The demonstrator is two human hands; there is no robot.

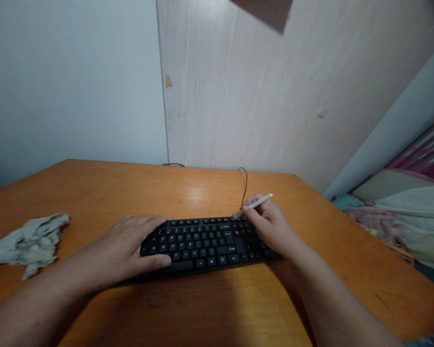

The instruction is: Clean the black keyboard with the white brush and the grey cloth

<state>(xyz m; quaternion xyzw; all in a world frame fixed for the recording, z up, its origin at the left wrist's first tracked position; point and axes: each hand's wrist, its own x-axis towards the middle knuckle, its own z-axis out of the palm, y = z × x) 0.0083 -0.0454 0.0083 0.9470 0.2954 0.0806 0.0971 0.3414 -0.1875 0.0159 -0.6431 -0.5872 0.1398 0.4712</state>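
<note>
A black keyboard (202, 243) lies on the wooden table, its rows of white-marked keys facing up. My left hand (130, 248) is wrapped over its left end, thumb across the front keys and fingers toward the far edge. Between the thumb and fingers of my right hand (269, 219) is a slim white pen-like stick (260, 201), held slanted. Its lower tip points down at the top row of keys, right of the middle; whether that tip is a brush or a point is too blurred to tell. The right hand covers part of the keyboard's right end.
A crumpled, stained whitish cloth (34, 243) lies on the table (130, 188) at the left. A thin dark cable (246, 180) runs from behind the keyboard to the table's back edge. A pale wood panel (238, 96) stands behind. Bedding (401, 221) is at the right.
</note>
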